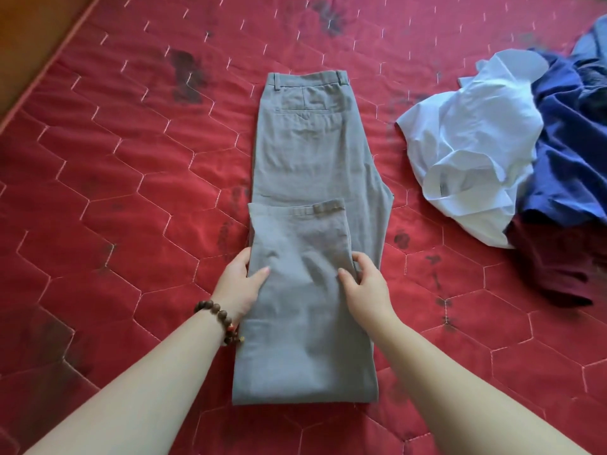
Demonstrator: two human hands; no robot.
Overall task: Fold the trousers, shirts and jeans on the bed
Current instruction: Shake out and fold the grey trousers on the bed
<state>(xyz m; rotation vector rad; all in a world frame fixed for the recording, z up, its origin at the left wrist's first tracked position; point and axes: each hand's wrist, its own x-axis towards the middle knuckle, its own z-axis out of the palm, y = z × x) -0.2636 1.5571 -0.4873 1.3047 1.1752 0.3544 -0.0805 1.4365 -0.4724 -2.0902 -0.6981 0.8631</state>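
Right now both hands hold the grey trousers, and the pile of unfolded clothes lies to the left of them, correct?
Not quite. The head view shows the pile of unfolded clothes to the right of the grey trousers, not the left. The left hand and right hand do hold them.

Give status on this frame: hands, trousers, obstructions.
Left hand and right hand both grip grey trousers, hems folded back mid-leg. Unfolded clothes pile lies apart, right. Nothing blocking.
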